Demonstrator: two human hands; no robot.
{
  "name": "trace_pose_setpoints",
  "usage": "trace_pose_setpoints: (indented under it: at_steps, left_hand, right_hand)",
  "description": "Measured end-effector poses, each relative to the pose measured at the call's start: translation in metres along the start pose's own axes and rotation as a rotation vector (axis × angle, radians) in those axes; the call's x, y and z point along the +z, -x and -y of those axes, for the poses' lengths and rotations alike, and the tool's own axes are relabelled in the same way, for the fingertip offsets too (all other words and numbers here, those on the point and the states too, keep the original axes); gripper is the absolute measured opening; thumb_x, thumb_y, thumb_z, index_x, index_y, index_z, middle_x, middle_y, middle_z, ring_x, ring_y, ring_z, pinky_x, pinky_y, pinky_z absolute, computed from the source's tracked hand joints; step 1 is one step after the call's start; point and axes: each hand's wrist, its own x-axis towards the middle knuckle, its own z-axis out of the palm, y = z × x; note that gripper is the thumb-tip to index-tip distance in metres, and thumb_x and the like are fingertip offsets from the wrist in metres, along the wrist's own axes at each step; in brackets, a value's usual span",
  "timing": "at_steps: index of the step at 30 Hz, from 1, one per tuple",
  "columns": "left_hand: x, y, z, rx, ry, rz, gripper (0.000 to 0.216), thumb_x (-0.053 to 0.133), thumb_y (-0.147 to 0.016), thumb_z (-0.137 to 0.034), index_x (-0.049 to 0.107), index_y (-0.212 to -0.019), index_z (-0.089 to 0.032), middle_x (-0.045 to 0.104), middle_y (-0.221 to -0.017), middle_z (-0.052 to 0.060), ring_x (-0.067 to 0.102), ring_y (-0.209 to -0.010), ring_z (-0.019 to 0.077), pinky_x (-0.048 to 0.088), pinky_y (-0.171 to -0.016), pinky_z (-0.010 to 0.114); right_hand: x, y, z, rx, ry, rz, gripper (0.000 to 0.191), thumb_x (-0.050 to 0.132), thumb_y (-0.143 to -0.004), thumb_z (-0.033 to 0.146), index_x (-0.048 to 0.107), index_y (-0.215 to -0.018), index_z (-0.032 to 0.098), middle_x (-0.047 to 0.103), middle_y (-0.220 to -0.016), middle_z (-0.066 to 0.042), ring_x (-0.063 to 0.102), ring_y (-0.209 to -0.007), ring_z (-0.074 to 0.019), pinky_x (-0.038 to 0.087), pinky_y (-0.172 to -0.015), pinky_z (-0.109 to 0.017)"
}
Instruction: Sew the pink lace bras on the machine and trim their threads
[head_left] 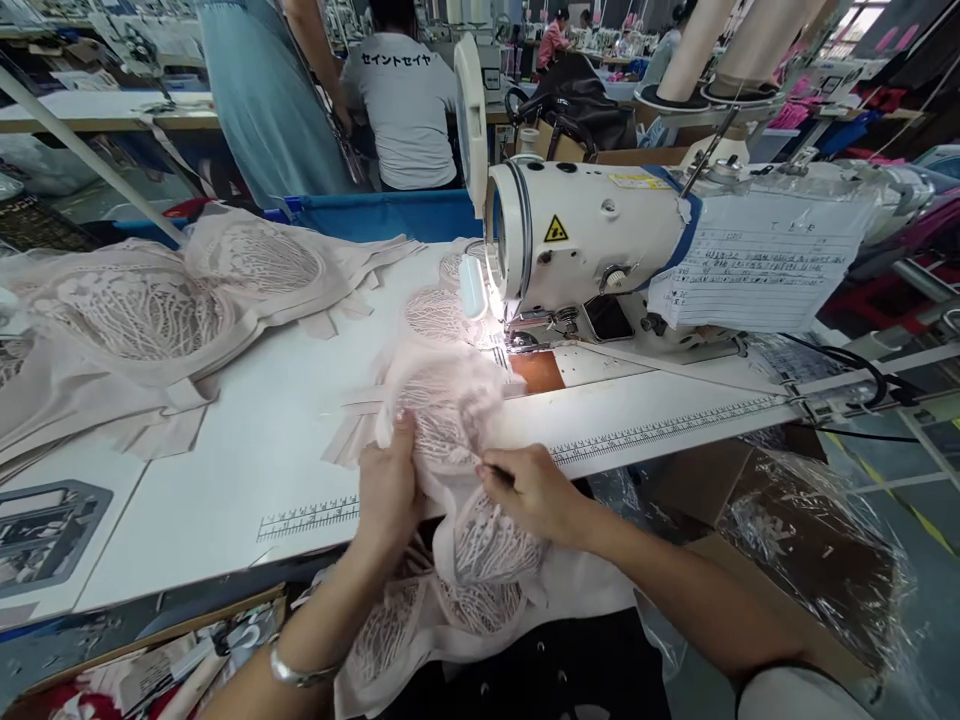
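A pale pink lace bra lies at the table's front edge, below the needle area of a white sewing machine. My left hand is closed on its left side, thumb on top of the fabric. In my right hand is a small dark tool, its tip by the lace; its exact kind is too small to tell. More pink lace bras hang over the edge onto my lap, seemingly joined to the one in my hands.
A pile of pink bras covers the table's left side. A phone rests at the machine's base, and a handwritten sheet hangs on its arm. Thread cones stand behind. Cardboard boxes are below right. Other people are beyond.
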Motion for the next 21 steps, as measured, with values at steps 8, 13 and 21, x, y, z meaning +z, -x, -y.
trace_pose_setpoints:
  at_steps: [8, 13, 21]
  left_hand:
    - [-0.006, -0.058, -0.034, 0.189, 0.032, 0.449, 0.051, 0.083, -0.064, -0.041, 0.065, -0.106, -0.017, 0.072, -0.079, 0.004, 0.070, -0.073, 0.0220, 0.059, -0.068, 0.034]
    - [-0.034, -0.122, -0.053, 0.589, -0.373, 0.137, 0.047, 0.070, -0.084, -0.043, 0.056, -0.121, -0.017, 0.072, -0.093, 0.010, 0.071, -0.082, 0.0254, 0.059, -0.076, 0.053]
    - [0.023, -0.056, -0.013, 1.403, -0.896, 1.055, 0.031, 0.041, -0.104, -0.023, 0.067, -0.119, -0.014, 0.068, -0.130, 0.014, 0.061, -0.126, 0.0247, 0.047, -0.111, 0.046]
  right_hand:
    - [-0.018, -0.008, 0.005, 0.180, 0.074, 0.106, 0.038, 0.050, -0.096, 0.033, 0.038, -0.062, 0.022, 0.034, -0.052, 0.008, 0.030, -0.047, -0.0081, 0.025, -0.049, -0.024]
    - [-0.040, -0.003, 0.010, 0.243, 0.428, 0.056, 0.023, 0.060, -0.094, 0.024, 0.052, -0.072, 0.020, 0.053, -0.062, 0.002, 0.045, -0.056, -0.0120, 0.028, -0.056, -0.025]
    - [-0.100, -0.030, 0.039, 0.076, 0.635, 0.455, 0.027, 0.053, -0.096, 0.021, 0.063, -0.070, 0.021, 0.058, -0.058, 0.001, 0.046, -0.050, -0.0118, 0.027, -0.052, -0.027]
